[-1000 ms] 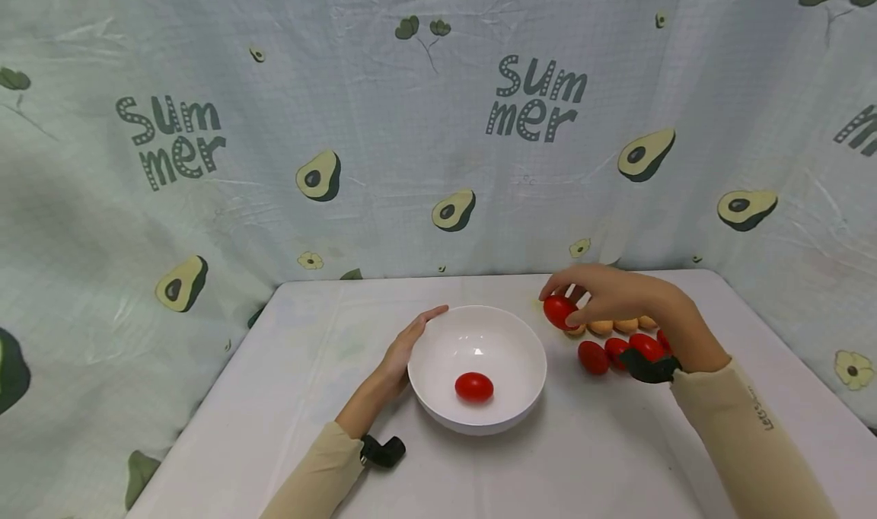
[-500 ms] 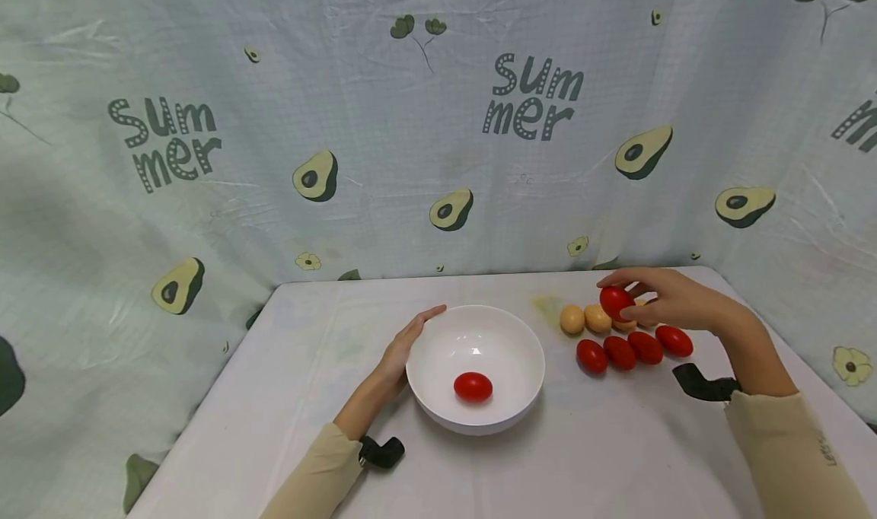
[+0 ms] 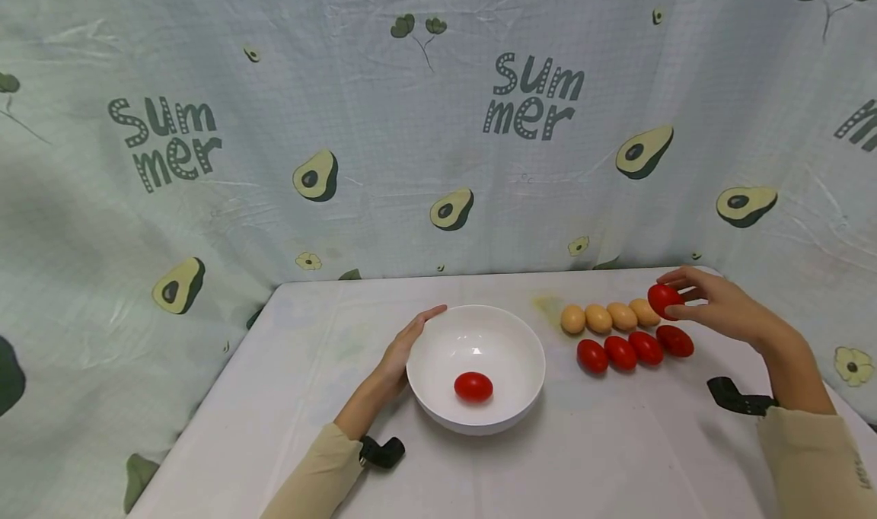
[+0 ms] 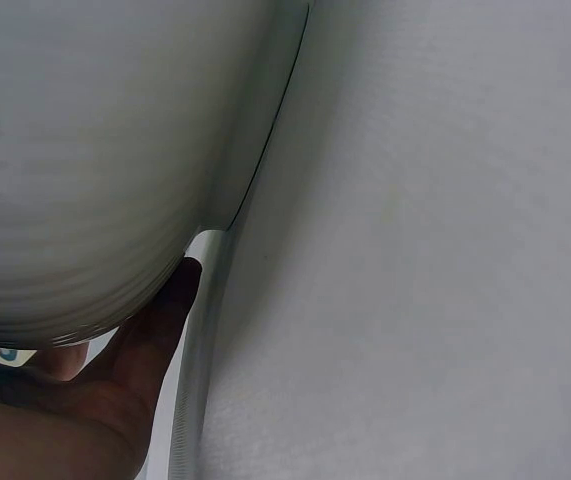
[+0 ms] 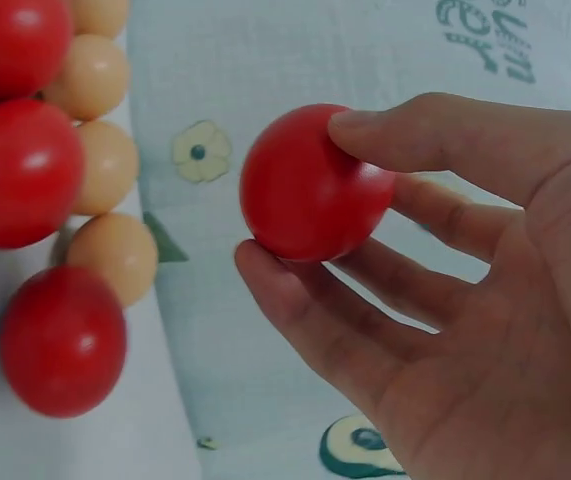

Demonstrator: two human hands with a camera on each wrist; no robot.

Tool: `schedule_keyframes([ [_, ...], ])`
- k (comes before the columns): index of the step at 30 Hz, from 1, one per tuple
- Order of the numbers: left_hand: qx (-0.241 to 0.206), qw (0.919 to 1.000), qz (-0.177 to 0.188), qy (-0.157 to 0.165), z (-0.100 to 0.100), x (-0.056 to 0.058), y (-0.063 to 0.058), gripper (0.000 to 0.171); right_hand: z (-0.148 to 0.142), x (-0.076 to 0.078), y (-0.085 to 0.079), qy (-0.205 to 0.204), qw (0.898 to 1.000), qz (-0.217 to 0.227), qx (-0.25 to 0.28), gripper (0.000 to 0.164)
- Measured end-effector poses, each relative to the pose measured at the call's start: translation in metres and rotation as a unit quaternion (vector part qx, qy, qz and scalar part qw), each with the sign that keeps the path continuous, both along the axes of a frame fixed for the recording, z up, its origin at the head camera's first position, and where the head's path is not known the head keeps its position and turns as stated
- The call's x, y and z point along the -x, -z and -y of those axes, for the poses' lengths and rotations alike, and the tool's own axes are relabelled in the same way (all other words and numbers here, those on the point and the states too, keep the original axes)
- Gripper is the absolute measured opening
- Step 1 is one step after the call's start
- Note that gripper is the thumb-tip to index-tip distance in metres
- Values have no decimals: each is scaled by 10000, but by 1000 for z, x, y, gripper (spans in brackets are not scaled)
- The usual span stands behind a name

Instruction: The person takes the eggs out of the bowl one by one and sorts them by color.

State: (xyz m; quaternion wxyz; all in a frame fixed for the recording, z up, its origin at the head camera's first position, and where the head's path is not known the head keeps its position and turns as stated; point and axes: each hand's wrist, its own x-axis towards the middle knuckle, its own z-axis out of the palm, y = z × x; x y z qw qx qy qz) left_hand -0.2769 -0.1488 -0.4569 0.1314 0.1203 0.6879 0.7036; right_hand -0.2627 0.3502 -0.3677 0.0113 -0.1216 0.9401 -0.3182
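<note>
In the head view a white bowl (image 3: pixel 503 329) stands mid-table with one red egg (image 3: pixel 473 387) lying inside. My left hand (image 3: pixel 396 358) rests against the bowl's left outer side, fingers stretched along the wall up to the rim. The left wrist view shows the bowl's underside (image 4: pixel 85 170) and the thumb (image 4: pixel 165 310) laid on it. At the right, my right hand (image 3: pixel 719 306) pinches another red egg (image 5: pixel 315 185) between thumb and fingertips, above the table. Just below and left of it lies a row of red eggs (image 3: pixel 644 348), behind which runs a row of light-brown eggs (image 3: pixel 610 318).
A white cloth covers the table (image 3: pixel 329 367). Behind it hangs a pale curtain (image 3: pixel 384 123) printed with avocados and lettering. Each wrist wears a black strap mount, such as the left one (image 3: pixel 384 452).
My right hand has moved right with the red egg, from above the left end of the egg rows to beyond their right end. The left hand and bowl have stayed put.
</note>
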Motion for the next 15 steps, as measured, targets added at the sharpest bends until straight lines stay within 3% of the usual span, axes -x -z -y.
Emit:
schedule_keyframes([
  [15, 37, 9999, -106, 68, 0, 1, 1, 54, -44, 3, 34, 481, 9987, 173, 51, 57],
])
